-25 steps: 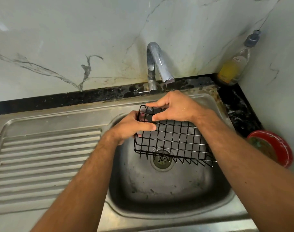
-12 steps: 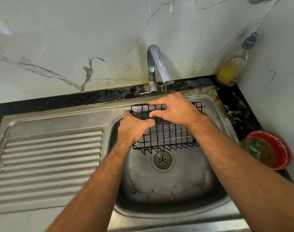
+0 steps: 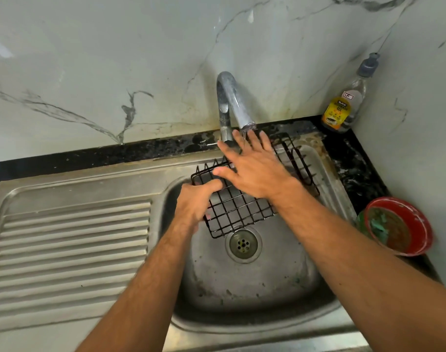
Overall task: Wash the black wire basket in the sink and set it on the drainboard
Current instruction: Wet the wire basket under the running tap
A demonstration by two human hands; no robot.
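Observation:
The black wire basket (image 3: 238,212) hangs tilted over the steel sink (image 3: 254,288), its bottom grid facing me and its far end under the tap (image 3: 232,102). My left hand (image 3: 195,201) grips the basket's left edge, thumb over the wire. My right hand (image 3: 252,168) lies flat on the grid with fingers spread, fingertips just below the spout. A thin stream of water runs from the spout between those fingers. The ribbed drainboard (image 3: 69,245) lies to the left of the bowl.
A bottle of dish soap (image 3: 346,102) stands in the back right corner on the black counter. A red bowl (image 3: 399,224) with a green scrubber sits right of the sink. The drain (image 3: 243,243) shows below the basket. Marble wall behind.
The basket has turned and moved back toward the tap. My right hand has let go of the basket's rim and now lies open on the grid. My left hand keeps its grip.

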